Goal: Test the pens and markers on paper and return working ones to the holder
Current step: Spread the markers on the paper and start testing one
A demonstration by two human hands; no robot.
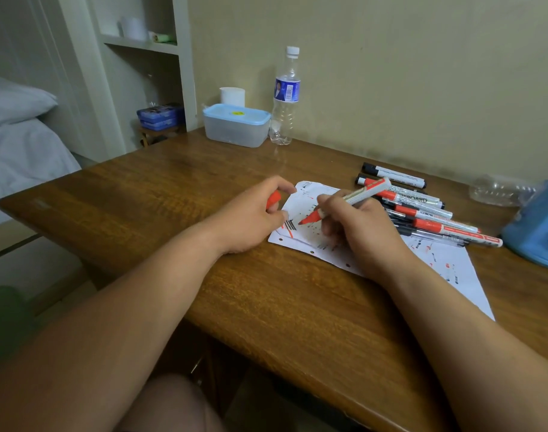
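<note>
So the red marker is uncapped and in the right hand. The fingers are curled round the barrel in a normal writing grip, and the tip is down on the paper, right by some black and red scribbles. The left hand sits at the sheet's left edge, pinching the red cap between thumb and fingers.

I'd guess the marker is light, stiff plastic with a slightly slick barrel, so low near the tip is the sensible place to hold it, like here. Nothing looks fragile except maybe the felt tip if you mash it. The paper looks thin and floppy and would probably slide without a hand beside it.

Just right of the writing hand there's a pile of markers and pens, red and black, lying partly on the sheet. Further right, at the frame edge, is a blue holder. That's presumably where the good ones go, but I can't see inside it.

It's all on a dark wooden desk against a beige wall. On the far side are a water bottle and a clear tub with a blue lid. There's a bed off to the left and shelves in the far left corner.
</note>
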